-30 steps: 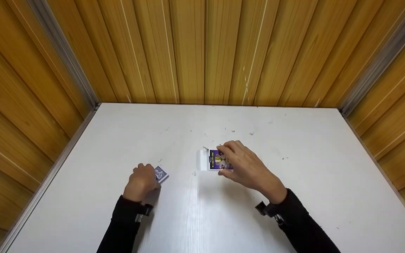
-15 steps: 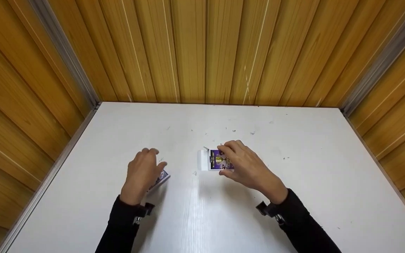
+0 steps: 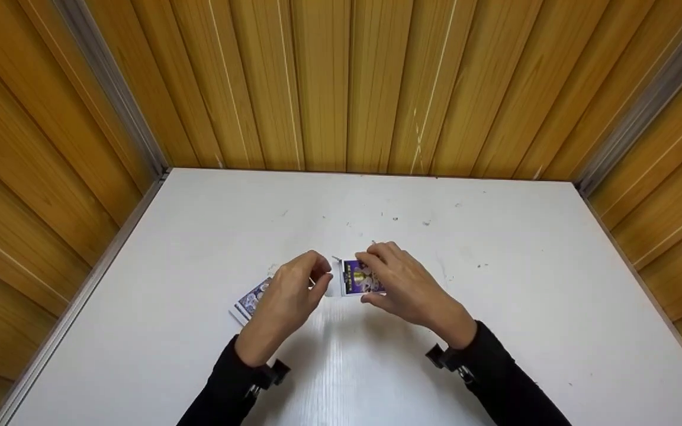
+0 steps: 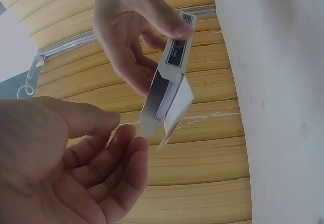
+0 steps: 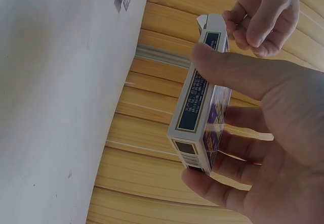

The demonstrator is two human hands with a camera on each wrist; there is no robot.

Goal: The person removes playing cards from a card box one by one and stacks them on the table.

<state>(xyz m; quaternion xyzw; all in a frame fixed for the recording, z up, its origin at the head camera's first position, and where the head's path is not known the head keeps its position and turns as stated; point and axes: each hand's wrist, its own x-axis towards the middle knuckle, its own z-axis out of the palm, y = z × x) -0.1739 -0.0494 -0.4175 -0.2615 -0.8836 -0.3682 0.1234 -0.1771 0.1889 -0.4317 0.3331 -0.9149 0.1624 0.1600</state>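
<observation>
1. Card box (image 3: 360, 277), purple and white, sits lifted off the white worktop (image 3: 495, 307) near its middle, with its white flap (image 4: 174, 105) hanging open at the left end.
2. The right hand (image 3: 403, 284) grips the box, thumb curled along one narrow side and the fingers wrapped round the other, as the right wrist view shows (image 5: 202, 113).
3. The left hand (image 3: 288, 296) is right at the open flap end; its fingers are loosely curled, and the fingertips (image 4: 132, 139) seem to hold nothing.
4. A stack of purple-backed cards (image 3: 250, 299) lies flat on the worktop just left of the left hand, partly hidden by it.
5. Wooden panel walls (image 3: 341, 83) close in the worktop on three sides.
</observation>
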